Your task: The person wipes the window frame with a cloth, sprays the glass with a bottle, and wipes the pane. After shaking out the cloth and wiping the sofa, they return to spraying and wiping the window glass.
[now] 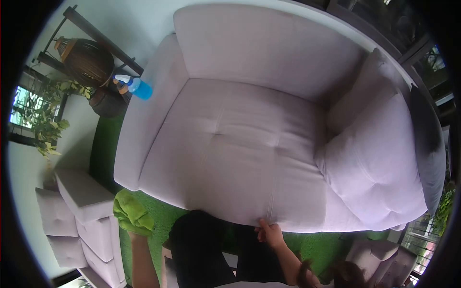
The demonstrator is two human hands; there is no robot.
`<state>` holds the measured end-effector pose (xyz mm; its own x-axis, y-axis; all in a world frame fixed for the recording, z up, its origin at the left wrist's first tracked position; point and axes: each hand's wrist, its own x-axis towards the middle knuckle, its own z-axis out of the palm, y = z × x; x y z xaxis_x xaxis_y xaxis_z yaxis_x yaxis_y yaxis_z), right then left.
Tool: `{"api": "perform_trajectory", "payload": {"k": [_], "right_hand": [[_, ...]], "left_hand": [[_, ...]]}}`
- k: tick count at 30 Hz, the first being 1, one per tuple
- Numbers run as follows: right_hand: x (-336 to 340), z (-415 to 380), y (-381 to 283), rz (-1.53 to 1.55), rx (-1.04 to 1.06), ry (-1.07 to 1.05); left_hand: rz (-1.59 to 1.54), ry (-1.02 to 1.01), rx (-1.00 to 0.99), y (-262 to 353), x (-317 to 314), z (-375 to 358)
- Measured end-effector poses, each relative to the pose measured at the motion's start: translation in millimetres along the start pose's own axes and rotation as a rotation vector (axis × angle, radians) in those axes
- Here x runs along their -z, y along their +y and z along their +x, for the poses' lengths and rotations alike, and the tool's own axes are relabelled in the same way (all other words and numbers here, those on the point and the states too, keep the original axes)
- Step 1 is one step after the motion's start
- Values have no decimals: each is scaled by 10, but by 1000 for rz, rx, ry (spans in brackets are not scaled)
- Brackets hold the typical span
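A bright green cloth [133, 213] covers most of my left hand [139, 234], which is closed on it beside the front left corner of the sofa. My right hand [271, 234] is at the front edge of the pale mauve sofa [240, 129], its fingers curled in and one fingertip against the seat's edge. Nothing shows in those fingers. On the sofa's left armrest sits a spray bottle [140, 88] of blue liquid with a white trigger head, tilted in this view.
Large cushions [374, 158] lean at the sofa's right end. A wooden drum-like barrel [89, 62] on a dark stand is beyond the left armrest. Another sofa [98, 235] stands at lower left, a chair [370, 259] at lower right. Green carpet [163, 216] covers the floor.
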<state>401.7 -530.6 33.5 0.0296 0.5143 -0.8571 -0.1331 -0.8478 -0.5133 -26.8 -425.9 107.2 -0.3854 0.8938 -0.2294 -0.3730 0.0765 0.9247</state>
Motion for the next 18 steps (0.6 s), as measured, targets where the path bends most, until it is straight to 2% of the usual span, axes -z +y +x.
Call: {"api": "perform_trajectory", "payload": {"k": [1, 2, 4, 5, 7, 8, 9, 10, 12, 14, 15, 16, 18], "right_hand": [[48, -86, -61, -15, -11, 1], [70, -96, -81, -37, -43, -16], [76, -12, -70, -82, -43, -57], [26, -25, -126, 23, -60, -45], [67, -169, -511, -31, -81, -54], [206, -244, -359, -38, 104, -186], [119, -440, -747, -8, 31, -155], [132, -492, -895, -24, 28, -155], [311, -500, -1230, -50, -413, -254], [375, -480, -1386, -51, -462, -278], [410, -501, -1437, -40, -466, -274], [453, -512, -1485, -27, -465, -255], [533, -507, -1441, 16, -446, -198]], "left_hand": [[-57, -232, -49, 73, 9, 91], [-80, -245, -81, 133, -59, 203], [243, -248, -335, 257, -238, 533], [55, -419, -293, 333, -233, 780], [72, -417, -314, 708, -713, 986], [99, -406, -291, 865, -850, 1084], [-159, -464, -62, 934, -725, 1328], [-169, -451, -64, 1041, -813, 1485], [-149, -723, 134, 1316, -1031, 1894], [-146, -786, 163, 1531, -1169, 2295], [-86, -666, 192, 1732, -1337, 2342], [-94, -662, 189, 1878, -1422, 2406], [49, -384, 317, 2138, -1512, 2460]]}}
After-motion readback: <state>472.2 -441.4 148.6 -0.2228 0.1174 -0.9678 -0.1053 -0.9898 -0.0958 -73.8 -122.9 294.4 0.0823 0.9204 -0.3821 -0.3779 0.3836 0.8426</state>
